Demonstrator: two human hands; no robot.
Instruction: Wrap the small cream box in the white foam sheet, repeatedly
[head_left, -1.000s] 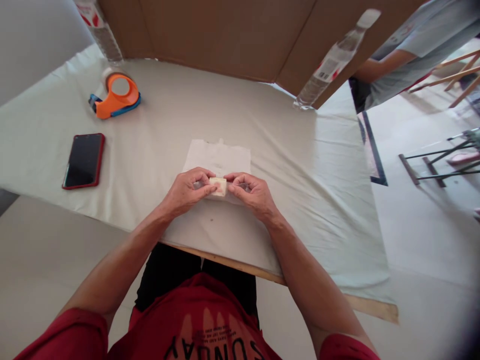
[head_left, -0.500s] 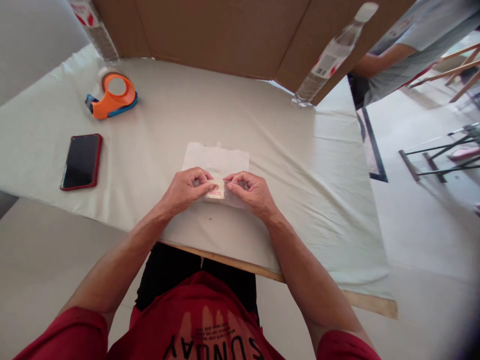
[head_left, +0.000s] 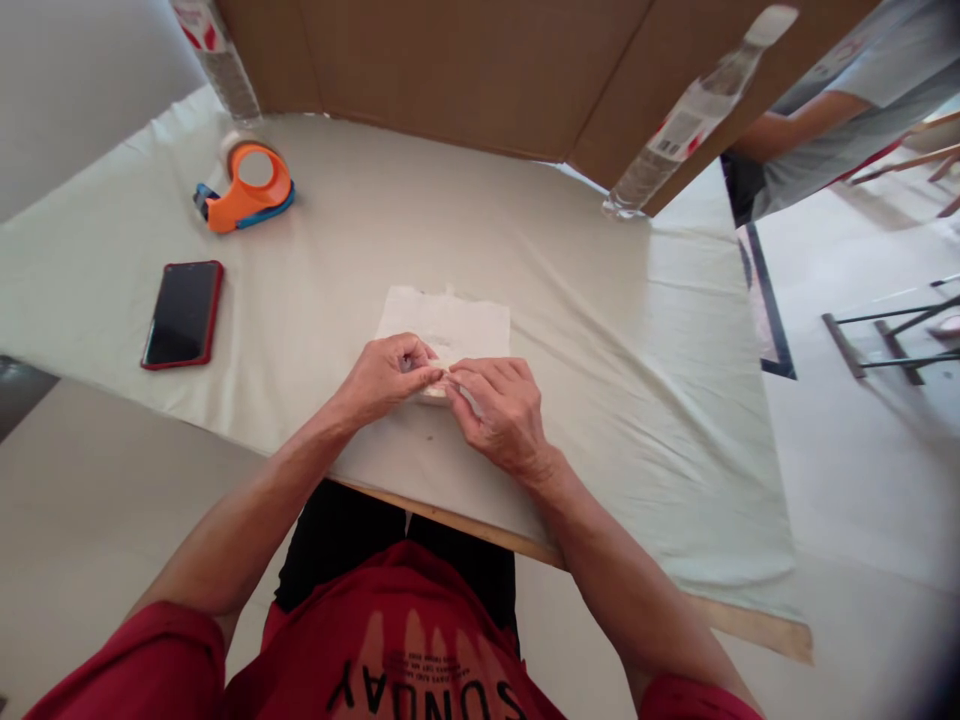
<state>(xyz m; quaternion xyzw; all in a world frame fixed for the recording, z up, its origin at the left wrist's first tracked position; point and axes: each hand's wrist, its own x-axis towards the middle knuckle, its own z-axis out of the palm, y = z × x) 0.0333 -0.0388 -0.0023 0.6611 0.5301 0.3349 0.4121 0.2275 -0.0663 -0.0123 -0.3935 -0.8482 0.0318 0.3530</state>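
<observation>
A white wrapping sheet point(head_left: 450, 318) lies on the cloth in front of me, with its near part covered by my hands. On its near side is a small, pale yellowish packet point(head_left: 435, 396), now mostly hidden by my fingers. My left hand point(head_left: 392, 377) is closed, thumb and forefinger pinching the packet from its left. From the right, my right hand point(head_left: 499, 405) reaches over the packet, its thumb and fingertips drawn together at the left hand's fingertips. Whether those right fingertips grip the packet itself or its wrapping is hidden.
An orange and blue tape dispenser point(head_left: 251, 188) and a red-cased phone point(head_left: 182, 315) lie at the left. Two plastic bottles, left point(head_left: 225, 75) and right point(head_left: 697, 115), stand against a cardboard panel point(head_left: 465, 70). Another person's arm point(head_left: 799, 125) shows beyond it.
My right hand has moved left across the packet, bringing its fingertips to those of my left hand and covering the red-printed part. The whole view has shifted slightly.
</observation>
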